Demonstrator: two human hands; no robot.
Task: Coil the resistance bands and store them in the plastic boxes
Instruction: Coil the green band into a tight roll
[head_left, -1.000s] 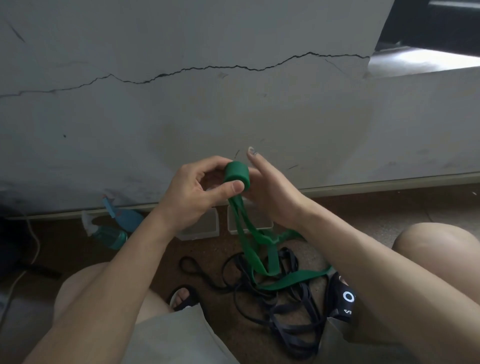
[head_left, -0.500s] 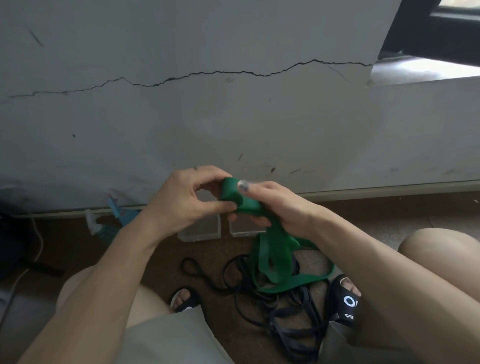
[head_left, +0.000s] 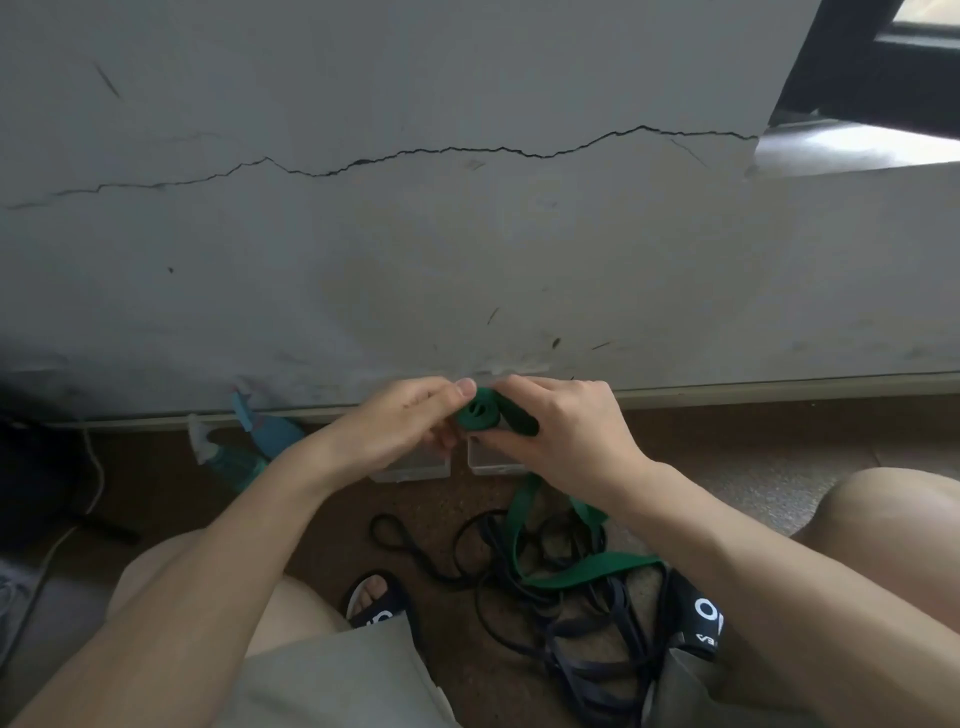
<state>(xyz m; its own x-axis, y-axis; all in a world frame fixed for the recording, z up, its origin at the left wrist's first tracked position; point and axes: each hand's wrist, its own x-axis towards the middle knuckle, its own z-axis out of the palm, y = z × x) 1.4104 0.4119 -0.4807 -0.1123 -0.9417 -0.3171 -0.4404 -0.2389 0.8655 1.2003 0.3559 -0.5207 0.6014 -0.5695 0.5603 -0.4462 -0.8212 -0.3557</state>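
Green flat rubber resistance band (head_left: 480, 411), partly coiled, is pinched between the left hand (head_left: 402, 423) and right hand (head_left: 563, 428); its tail drops onto tangled black bands (head_left: 571, 613) on the brown floor (head_left: 779, 441). Both hands hide much of two clear plastic boxes (head_left: 415, 470) by the cracked grey wall (head_left: 467, 234).

2 plastic boxes (head_left: 485, 466) half hidden behind hands, forearms cropped

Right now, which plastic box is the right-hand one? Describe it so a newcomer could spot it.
Follow the cracked grey wall down to the floor. Two clear plastic boxes sit side by side there; the right box lies under the right hand, just above the green band trailing down, unlike the left box.
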